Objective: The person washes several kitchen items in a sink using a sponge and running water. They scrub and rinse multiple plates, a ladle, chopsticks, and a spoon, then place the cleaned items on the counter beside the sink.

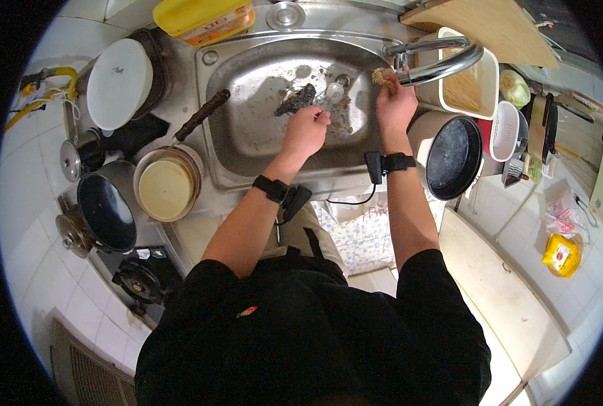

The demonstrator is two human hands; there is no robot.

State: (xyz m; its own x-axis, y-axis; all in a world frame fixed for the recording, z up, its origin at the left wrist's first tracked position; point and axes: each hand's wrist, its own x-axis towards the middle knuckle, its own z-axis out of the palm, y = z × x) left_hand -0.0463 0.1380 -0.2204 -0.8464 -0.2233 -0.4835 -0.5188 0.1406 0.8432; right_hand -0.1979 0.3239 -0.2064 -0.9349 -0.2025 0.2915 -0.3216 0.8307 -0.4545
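My left hand [306,132] is over the stainless steel sink basin [250,147], its fingers closed on the handle of a spoon [335,92]. The spoon's pale, shiny bowl points away from me. Just left of it, a crumpled dark grey cloth or scouring pad [297,100] lies by the drain. My right hand [397,104] is at the basin's right side, beneath the chrome faucet [441,71]. It grips a tan, rough-looking scrubber [382,76]. Small dark food scraps dot the wet basin floor.
Left of the sink stand stacked bowls [165,190], a dark handle [202,115] leaning over the rim, a white plate [120,83] and a black pot [106,210]. A dark pan [454,157] and a white bin of chopsticks [466,86] stand right. A yellow tub [205,20] sits behind.
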